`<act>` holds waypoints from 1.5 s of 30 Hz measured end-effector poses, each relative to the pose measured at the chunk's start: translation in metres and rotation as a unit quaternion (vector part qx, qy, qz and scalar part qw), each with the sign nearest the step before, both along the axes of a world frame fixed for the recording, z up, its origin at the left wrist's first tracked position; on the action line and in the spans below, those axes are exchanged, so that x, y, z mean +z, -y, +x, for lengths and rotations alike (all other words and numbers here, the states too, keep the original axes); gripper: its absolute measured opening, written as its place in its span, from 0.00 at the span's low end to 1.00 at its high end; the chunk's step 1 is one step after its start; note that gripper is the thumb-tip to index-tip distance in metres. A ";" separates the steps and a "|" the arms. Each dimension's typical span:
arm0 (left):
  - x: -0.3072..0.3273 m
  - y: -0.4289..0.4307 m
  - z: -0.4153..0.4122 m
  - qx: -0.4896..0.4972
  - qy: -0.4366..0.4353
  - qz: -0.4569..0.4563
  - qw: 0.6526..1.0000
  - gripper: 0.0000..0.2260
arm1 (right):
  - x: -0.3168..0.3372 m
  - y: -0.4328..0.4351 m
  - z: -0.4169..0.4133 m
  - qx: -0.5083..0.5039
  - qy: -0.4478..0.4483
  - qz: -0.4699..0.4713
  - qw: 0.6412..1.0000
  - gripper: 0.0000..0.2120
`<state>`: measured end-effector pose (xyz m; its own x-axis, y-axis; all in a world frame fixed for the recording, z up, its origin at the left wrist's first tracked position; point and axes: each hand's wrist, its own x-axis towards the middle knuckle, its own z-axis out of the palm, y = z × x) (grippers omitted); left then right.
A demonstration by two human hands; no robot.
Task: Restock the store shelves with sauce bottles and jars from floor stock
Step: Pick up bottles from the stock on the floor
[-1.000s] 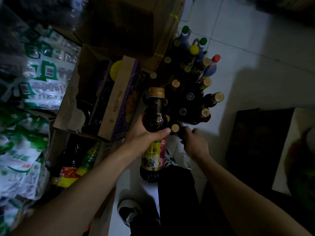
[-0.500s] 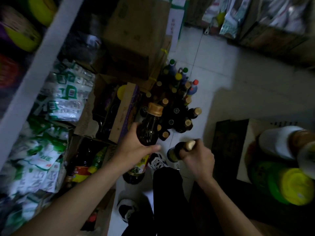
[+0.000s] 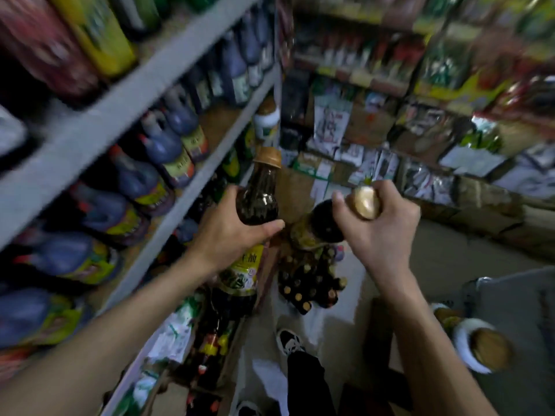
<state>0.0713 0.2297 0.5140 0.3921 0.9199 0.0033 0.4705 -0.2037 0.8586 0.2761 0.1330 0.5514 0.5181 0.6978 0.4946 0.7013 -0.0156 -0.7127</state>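
The shelves [image 3: 99, 127] fill our left side, their grey boards slanting away from us. The middle tier is packed with dark jugs [image 3: 168, 145]. Past them a brown stretch of board looks free (the blur makes us cautious), and we judge that to be the likeliest slot. Down between our arms the floor stock [image 3: 309, 283] stands in a tight cluster of capped bottles.

Both bottles are up at shelf height, off the floor. Our left hand [image 3: 231, 235] is wrapped round the shoulder of the left bottle [image 3: 258, 202], which is upright, its label below our fingers. Our right hand [image 3: 381, 229] is curled over the neck and gold cap [image 3: 365, 202] of the right bottle [image 3: 318, 226]. That bottle hangs tilted, base swung toward the left one. The two are close, and we cannot tell whether they touch.

To do this well, we should shelve the left bottle first, since it is nearer the boards and the better held. We should slide it in base first and flat, with the label facing out. Meanwhile we keep the right bottle clear of it, because glass hung by the neck swings easily. Before shelving that one, we would bring the freed left hand under its base.
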 end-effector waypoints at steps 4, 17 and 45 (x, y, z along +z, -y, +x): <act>0.116 0.000 -0.022 0.001 0.054 0.088 0.995 0.25 | 0.118 -0.027 -0.023 0.031 -0.151 0.101 0.983 0.20; 0.288 0.046 -0.117 0.083 0.195 0.146 0.966 0.17 | 0.308 -0.052 -0.104 0.442 -0.442 0.002 0.781 0.09; 0.233 0.177 -0.291 0.405 0.016 0.183 0.896 0.33 | 0.243 -0.063 -0.314 0.632 -0.372 -0.233 0.639 0.04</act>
